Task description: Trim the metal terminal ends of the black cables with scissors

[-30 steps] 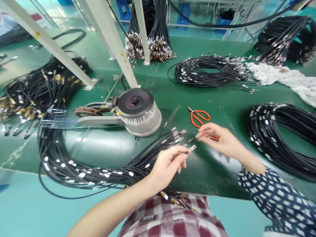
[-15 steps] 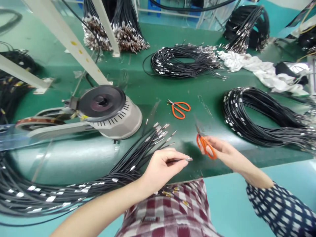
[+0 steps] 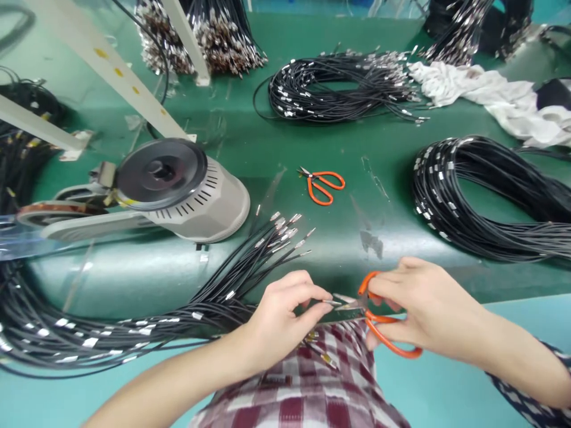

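My left hand (image 3: 289, 312) pinches a thin black cable near its end, and the silvery cable tip (image 3: 331, 302) pokes out past the thumb and forefinger. In my right hand (image 3: 422, 306) are orange-handled scissors (image 3: 366, 307), their handles spread and blades parted. The blades point left and reach right up to the cable tip; whether they touch it I cannot tell. Beside my left hand a bundle of black cables (image 3: 214, 309) with white tags runs off to the left, its metal-ended tips fanned out on the green table (image 3: 276, 154).
A second pair of orange-handled scissors (image 3: 322, 185) lies mid-table. A grey tape dispenser-like device (image 3: 209, 199) stands at left. Coiled cables lie at the back (image 3: 307, 89) and at right (image 3: 446, 196), near a white cloth (image 3: 486, 98). White metal posts (image 3: 129, 83) rise at left.
My right hand has swung the scissors down and left to the cable tip, turning them from pointing away to pointing left, with the blades now opened. My left hand still pinches the cable.
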{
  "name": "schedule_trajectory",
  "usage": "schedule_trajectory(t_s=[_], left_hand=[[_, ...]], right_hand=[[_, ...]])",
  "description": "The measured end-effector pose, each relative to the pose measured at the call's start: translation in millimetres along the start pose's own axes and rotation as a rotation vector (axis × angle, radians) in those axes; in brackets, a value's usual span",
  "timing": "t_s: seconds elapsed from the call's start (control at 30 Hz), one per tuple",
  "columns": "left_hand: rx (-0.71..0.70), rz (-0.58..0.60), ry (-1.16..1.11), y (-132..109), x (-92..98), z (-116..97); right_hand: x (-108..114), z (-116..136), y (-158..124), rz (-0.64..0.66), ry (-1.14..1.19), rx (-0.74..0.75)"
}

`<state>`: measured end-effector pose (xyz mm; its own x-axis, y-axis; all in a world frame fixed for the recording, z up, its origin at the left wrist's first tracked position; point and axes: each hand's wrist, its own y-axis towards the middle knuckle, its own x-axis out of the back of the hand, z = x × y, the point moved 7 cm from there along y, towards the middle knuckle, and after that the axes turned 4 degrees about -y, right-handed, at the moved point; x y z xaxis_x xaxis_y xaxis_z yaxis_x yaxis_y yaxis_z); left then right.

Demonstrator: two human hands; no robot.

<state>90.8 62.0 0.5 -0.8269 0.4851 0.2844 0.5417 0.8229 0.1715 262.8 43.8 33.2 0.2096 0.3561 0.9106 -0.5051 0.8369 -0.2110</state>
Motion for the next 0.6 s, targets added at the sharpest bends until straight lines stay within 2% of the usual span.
schedule_trajectory(t_s=[0.2, 0.43, 0.6], left_hand=[[-0.114, -0.022, 0.082, -6, 4.7, -8], [-0.170, -0.038, 0.095, -11, 4.8, -13], [-0.151, -0.042, 0.072, -11, 6.5, -13]], right_hand=[[-1, 7, 6, -0.020, -0.206, 0.092], [-3, 15, 3, -0.007, -0.250, 0.105], [-3, 22, 2, -0.012, -0.273, 0.134]])
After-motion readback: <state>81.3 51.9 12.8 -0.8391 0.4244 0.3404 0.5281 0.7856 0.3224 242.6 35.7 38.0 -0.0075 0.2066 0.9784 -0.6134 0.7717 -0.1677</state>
